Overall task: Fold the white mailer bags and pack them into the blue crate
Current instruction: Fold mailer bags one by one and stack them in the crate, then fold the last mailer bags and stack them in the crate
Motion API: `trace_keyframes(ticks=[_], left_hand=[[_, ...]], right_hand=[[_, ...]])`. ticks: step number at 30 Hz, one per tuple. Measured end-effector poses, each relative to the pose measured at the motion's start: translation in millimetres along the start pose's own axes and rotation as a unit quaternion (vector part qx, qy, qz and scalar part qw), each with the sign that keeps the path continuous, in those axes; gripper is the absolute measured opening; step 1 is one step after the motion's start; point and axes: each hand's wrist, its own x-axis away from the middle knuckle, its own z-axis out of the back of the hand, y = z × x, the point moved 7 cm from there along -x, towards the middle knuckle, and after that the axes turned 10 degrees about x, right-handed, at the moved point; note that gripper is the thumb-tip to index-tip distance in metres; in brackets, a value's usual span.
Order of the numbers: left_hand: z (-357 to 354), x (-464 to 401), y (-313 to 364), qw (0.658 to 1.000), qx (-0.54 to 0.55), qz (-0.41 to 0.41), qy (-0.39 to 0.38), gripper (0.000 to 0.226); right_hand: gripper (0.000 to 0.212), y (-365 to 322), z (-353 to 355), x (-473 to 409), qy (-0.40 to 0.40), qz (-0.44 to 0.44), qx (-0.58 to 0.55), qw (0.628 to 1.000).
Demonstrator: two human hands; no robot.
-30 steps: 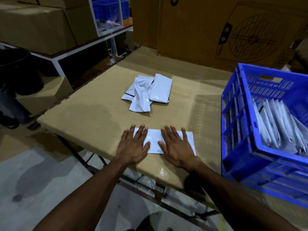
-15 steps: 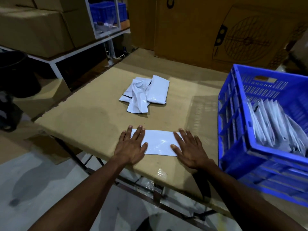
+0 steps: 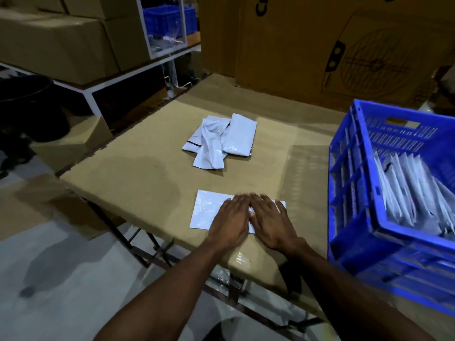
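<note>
While both flat hands, left (image 3: 230, 221) and right (image 3: 272, 222), fingers straight, press the flat white plastic mailer bag (image 3: 211, 210) near the brown tabletop's (image 3: 138, 173) front edge, we judge its slick film may spring open beside the blue plastic crate (image 3: 354, 193).

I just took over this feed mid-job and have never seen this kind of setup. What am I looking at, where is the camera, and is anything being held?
There is no machine here: a person works bare-handed, and the one camera sits on their head, looking forward and down. The left hand and right hand lie flat, side by side, pressing a white mailer bag onto the cardboard-covered table. Nothing is gripped. Farther back on the table lies a loose pile of mailer bags waiting their turn. On the right stands the blue crate, with packed bags standing on edge inside it.
</note>
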Motion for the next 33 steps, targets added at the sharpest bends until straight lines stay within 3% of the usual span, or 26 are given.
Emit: trace_keyframes(ticks=[7,14,17,20,24,30,33], left_hand=[[7.8,10.5,-37.6,0.989,-0.128,0.052,-0.049,0.078],[19.7,23.9,-73.3,0.981,-0.150,0.103,-0.063,0.072],[18.7,22.6,-71.7,0.982,-0.147,0.102,-0.061,0.075],[19.6,23.9,-71.8,0.983,-0.138,0.103,-0.056,0.076],[19.1,23.0,-72.3,0.982,-0.152,0.099,-0.060,0.076],[21.0,21.4,-72.6,0.983,-0.151,0.088,-0.061,0.076],[21.6,16.8,-72.6,0.983,-0.152,0.078,-0.067,0.078]], right_hand=[[0.065,15.9,-11.5,2.9,-0.038,-0.025,0.021,0.999],[0.063,17.4,-7.6,0.6,-0.137,-0.043,0.014,0.990],[0.064,-13.9,8.9,-13.5,-0.089,0.012,0.042,0.995],[0.079,-35.6,2.9,-18.9,-0.083,0.052,-0.012,0.995],[0.065,-6.6,-12.2,-1.9,-0.039,0.010,0.012,0.999],[0.082,24.2,-9.8,16.7,-0.076,-0.043,-0.030,0.996],[0.084,11.7,1.7,27.7,0.000,0.010,-0.027,1.000]])
